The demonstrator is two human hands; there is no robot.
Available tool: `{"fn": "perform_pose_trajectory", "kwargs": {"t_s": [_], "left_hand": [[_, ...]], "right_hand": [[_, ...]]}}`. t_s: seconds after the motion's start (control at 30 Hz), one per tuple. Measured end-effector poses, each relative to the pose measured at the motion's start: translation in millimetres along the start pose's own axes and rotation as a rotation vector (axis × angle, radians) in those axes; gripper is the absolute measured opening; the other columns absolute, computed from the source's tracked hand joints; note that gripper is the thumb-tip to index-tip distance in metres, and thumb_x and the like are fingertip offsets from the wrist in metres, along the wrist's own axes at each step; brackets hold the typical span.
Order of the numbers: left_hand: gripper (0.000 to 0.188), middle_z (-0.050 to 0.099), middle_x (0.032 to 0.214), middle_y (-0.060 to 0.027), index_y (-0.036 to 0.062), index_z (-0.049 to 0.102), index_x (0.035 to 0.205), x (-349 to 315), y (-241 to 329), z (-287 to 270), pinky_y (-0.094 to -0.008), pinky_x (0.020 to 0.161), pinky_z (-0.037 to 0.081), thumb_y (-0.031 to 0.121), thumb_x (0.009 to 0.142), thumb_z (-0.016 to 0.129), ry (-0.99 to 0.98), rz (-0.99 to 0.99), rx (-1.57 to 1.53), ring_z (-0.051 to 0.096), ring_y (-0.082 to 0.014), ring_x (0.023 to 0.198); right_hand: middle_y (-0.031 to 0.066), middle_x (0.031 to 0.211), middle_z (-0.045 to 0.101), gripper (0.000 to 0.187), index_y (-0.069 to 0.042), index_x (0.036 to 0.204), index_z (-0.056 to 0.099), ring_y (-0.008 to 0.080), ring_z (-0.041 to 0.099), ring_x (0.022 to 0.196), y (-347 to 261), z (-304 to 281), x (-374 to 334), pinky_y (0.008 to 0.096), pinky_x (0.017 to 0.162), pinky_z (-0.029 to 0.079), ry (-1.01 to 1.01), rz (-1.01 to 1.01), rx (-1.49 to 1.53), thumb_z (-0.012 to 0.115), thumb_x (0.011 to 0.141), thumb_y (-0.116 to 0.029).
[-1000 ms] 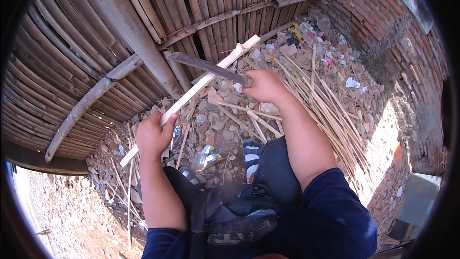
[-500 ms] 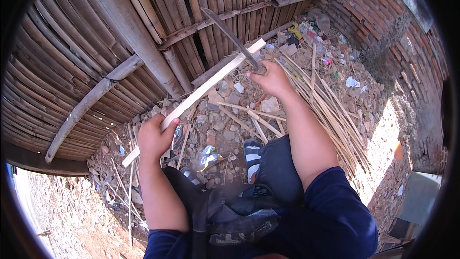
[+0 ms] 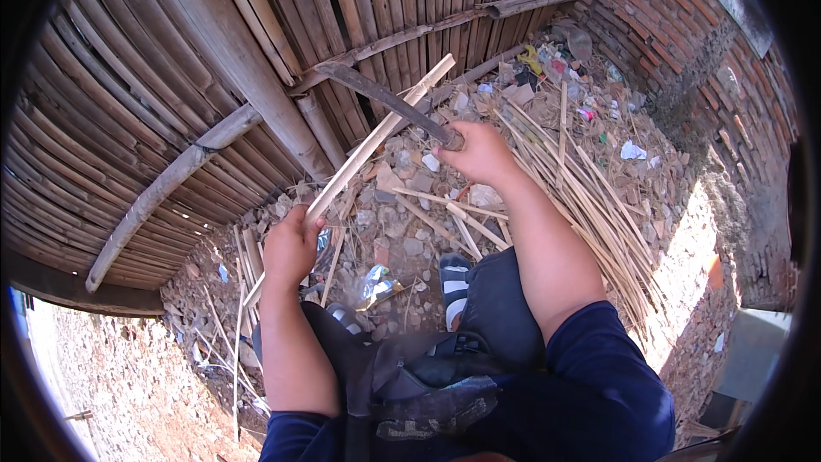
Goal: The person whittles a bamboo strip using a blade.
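My left hand [image 3: 289, 246] is wrapped round the lower part of a long pale bamboo strip [image 3: 359, 158], which slants up and away to the right. My right hand [image 3: 479, 152] grips the handle of a machete [image 3: 385, 98] with a dark, worn blade. The blade crosses the upper part of the strip and points up to the left. A lengthwise gap or edge shows along the strip near the blade; whether it is split right through I cannot tell. The handle is mostly hidden in my fist.
A pile of thin bamboo strips [image 3: 590, 214] lies on the rubble at the right. A bamboo wall [image 3: 103, 154] with a thick post [image 3: 231, 60] rises close on the left and ahead. A brick wall [image 3: 658, 26] stands at the right. Crumpled foil litter [image 3: 376, 285] lies near my feet.
The machete has turned flatter, its tip swinging left and down, and it now crosses lower on the strip. The strip has rolled and tilted more steeply; my left hand has shifted slightly right.
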State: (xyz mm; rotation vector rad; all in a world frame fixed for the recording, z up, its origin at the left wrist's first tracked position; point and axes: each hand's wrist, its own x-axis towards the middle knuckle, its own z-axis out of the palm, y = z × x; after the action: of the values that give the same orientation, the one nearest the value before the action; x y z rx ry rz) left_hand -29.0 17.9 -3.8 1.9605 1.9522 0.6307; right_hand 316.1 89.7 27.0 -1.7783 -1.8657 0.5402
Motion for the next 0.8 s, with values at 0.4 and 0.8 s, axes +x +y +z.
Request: {"fn": "perform_pose_trajectory", "kwargs": {"t_s": [0.4, 0.8], "left_hand": [[0.039, 0.067, 0.080, -0.0232, 0.0009, 0.068, 0.098, 4, -21, 12, -0.0440, 0.071, 0.051, 0.040, 0.100, 0.064, -0.157, -0.053, -0.274, 0.066, -0.0384, 0.075], [0.055, 0.063, 0.068, -0.0208, 0.0018, 0.059, 0.074, -1, 4, -6, -0.0527, 0.062, 0.048, 0.052, 0.095, 0.067, 0.089, 0.062, 0.077, 0.063, -0.0446, 0.067]], "right_hand": [[0.0178, 0.091, 0.073, 0.037, -0.015, 0.109, 0.075, 0.0396, 0.069, 0.092, -3, -7, -1, 0.0510, 0.079, 0.054, 0.018, -0.025, -0.070, 0.079, 0.082, -0.040], [0.0199, 0.097, 0.074, 0.041, -0.010, 0.112, 0.074, 0.0399, 0.070, 0.096, 10, -10, 4, 0.0490, 0.085, 0.056, 0.134, 0.059, 0.039, 0.079, 0.082, -0.038]]}}
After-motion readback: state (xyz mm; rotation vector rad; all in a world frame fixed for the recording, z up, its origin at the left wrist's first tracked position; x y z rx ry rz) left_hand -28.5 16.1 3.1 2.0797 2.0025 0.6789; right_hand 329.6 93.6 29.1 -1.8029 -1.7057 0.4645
